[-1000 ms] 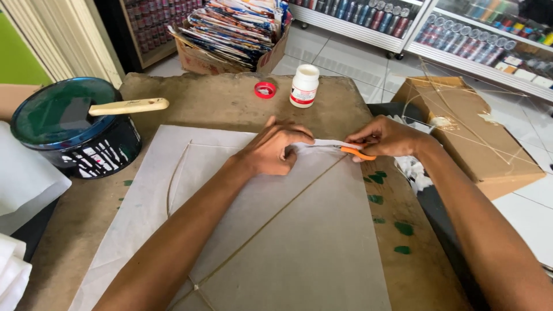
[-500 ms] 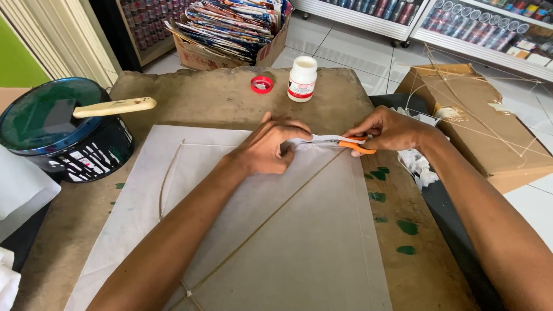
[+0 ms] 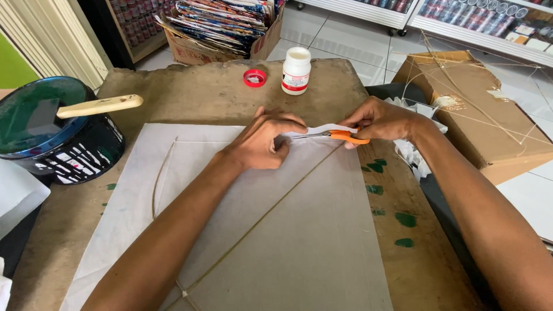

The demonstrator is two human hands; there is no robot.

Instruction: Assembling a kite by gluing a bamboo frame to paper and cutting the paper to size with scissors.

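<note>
On the worn brown worktop [image 3: 219, 92], near its far edge, I see a large sheet of pale paper [image 3: 276, 242] lying flat, with a thin straight stick [image 3: 271, 213] running diagonally across it and a curved stick [image 3: 158, 173] bowing along its left side. The left hand [image 3: 262, 141] rests on the sheet's upper edge, fingers curled and pinching the paper. The right hand [image 3: 383, 120] is clenched on the orange handles of a pair of scissors [image 3: 337, 136], whose blades point left toward the left hand's fingertips and meet the paper's top edge. A narrow white strip of paper [image 3: 322, 129] lies just behind the blades.

Behind the hands stand a white bottle [image 3: 296, 70] and, just beside it, a red cap [image 3: 254, 78]. At the left, a dark green paint tin [image 3: 57, 138] carries a wooden-handled tool [image 3: 101, 105] across its top. Green paint spots [image 3: 391, 196] mark the worktop at the right. A cardboard box [image 3: 484, 109] with loose string sits off the right side, and a box of coloured papers [image 3: 224, 26] stands beyond the far edge.
</note>
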